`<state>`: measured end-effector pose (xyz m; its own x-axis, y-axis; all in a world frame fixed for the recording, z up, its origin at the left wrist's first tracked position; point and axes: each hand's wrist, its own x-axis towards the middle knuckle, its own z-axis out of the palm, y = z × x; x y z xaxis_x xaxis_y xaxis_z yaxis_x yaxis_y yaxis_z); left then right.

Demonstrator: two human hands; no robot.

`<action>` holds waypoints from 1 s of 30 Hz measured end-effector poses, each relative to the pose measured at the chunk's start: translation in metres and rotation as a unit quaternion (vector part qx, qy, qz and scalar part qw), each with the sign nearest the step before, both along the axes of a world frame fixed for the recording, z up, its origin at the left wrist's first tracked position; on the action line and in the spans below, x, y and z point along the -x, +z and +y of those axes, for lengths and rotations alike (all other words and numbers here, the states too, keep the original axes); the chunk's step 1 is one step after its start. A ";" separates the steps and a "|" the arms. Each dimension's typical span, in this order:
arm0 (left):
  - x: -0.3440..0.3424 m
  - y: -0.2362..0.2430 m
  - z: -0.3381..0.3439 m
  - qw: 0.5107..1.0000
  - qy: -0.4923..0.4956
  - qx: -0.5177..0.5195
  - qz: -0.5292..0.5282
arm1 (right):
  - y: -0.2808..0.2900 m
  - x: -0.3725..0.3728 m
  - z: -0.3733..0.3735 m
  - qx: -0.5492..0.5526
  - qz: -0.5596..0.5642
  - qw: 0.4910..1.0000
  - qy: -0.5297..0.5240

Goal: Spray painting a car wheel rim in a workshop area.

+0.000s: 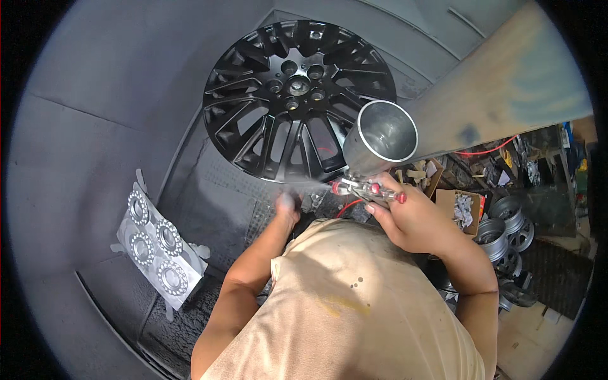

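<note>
A glossy black multi-spoke car wheel is in front of me, its face tilted up toward me. My right hand is wrapped round a spray gun with red knobs, just off the wheel's near right edge. The gun's open-topped metal cup covers part of the rim. A faint pale mist shows at the nozzle, by the wheel's lower edge. Below that edge is my left hand; its fingers are blurred and partly hidden, so their grip is unclear.
At the left, several silver bolt-hole rings lie on a taped-down pale sheet. A broad slanted panel juts in from the upper right. Beyond it are a cardboard box, silver wheels and clutter. A red hose runs near my waist.
</note>
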<state>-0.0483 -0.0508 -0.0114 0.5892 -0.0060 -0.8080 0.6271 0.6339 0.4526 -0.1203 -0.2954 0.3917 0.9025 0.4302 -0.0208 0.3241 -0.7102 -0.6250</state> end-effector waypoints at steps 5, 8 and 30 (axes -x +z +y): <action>0.008 0.028 -0.012 0.994 -0.105 0.034 -0.014 | -0.003 -0.013 0.002 0.005 0.008 0.991 -0.135; 0.009 0.034 -0.011 0.983 -0.185 0.007 -0.010 | -0.004 -0.022 -0.006 0.059 -0.051 0.984 -0.157; 0.005 0.024 -0.020 0.991 -0.117 0.070 -0.003 | -0.009 -0.008 -0.011 0.006 -0.047 0.993 -0.111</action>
